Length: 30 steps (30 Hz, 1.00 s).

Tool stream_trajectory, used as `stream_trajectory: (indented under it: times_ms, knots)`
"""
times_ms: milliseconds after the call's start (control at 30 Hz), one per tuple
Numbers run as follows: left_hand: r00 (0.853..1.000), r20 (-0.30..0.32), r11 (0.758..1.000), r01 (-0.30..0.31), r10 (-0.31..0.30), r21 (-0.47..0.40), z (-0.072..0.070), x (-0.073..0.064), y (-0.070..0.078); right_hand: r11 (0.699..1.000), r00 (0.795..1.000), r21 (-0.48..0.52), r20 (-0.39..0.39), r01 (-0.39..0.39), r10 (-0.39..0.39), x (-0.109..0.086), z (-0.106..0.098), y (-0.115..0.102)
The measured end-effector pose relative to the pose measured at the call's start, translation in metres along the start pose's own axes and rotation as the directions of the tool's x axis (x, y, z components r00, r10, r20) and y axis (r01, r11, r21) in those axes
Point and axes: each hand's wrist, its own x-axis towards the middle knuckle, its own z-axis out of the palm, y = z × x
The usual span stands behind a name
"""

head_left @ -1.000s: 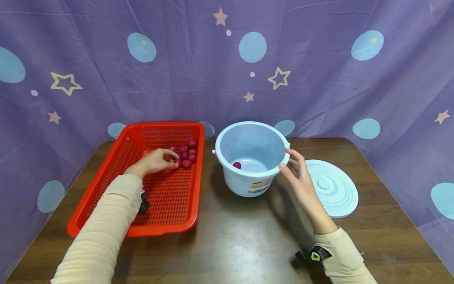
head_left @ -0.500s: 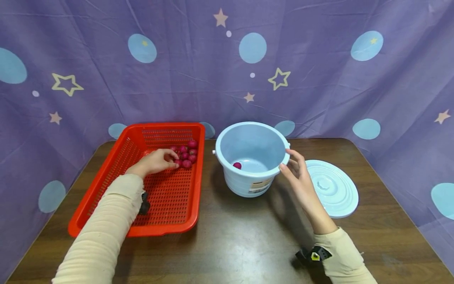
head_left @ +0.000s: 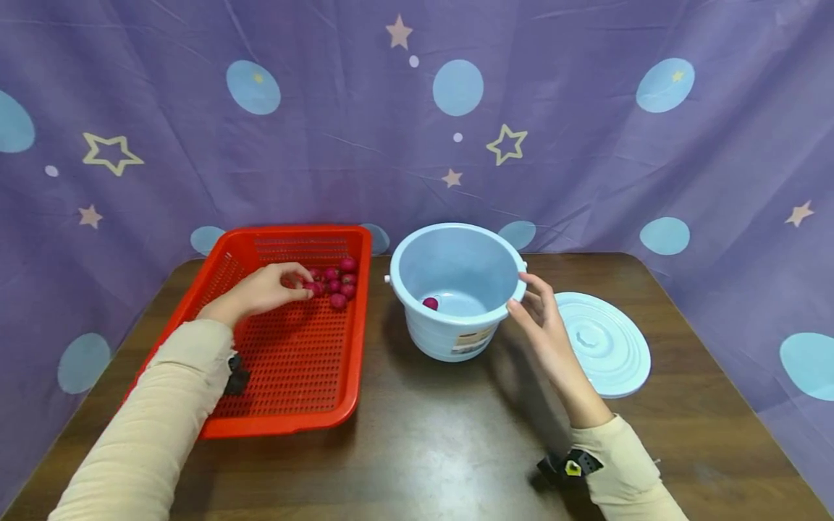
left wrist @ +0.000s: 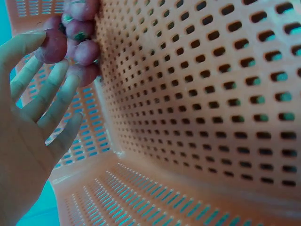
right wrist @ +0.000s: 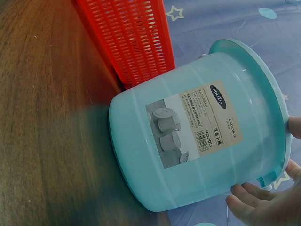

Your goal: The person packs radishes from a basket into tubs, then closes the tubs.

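The main relation is from left to right: the left hand [head_left: 262,291] is inside the red basket [head_left: 360,325], and the blue bucket [head_left: 426,334] stands upright beyond the basket's right wall, just beside it. The left hand is partly closed, its thumb and fingers pinching one radish [left wrist: 52,47] at the left edge of the radish cluster [head_left: 339,300]. This radish is round, without a clear long axis; the left hand is the nearer one. The right hand [head_left: 554,336] holds the bucket's right rim between thumb and fingers, well apart from the radish, which lies to its left.
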Motion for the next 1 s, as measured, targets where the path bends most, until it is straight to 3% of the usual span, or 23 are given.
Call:
stream_trajectory:
  times_ms: [233,500,1000]
  knots:
    - [0.998,-0.041,0.999,-0.041,0.041,0.002,-0.012,-0.006,0.003,1.0,1.0,-0.003,-0.006,-0.002,0.002,0.0,0.002,0.0]
    - [0.99,-0.112,0.997,-0.083,0.083,0.0,-0.019,-0.011,0.018,1.0,1.0,-0.012,-0.003,0.005,-0.005,0.001,0.001,0.001]
    - [0.97,-0.176,0.985,-0.172,0.166,-0.021,-0.018,-0.001,0.051,1.0,1.0,-0.012,-0.004,0.012,-0.012,0.001,0.001,0.002]
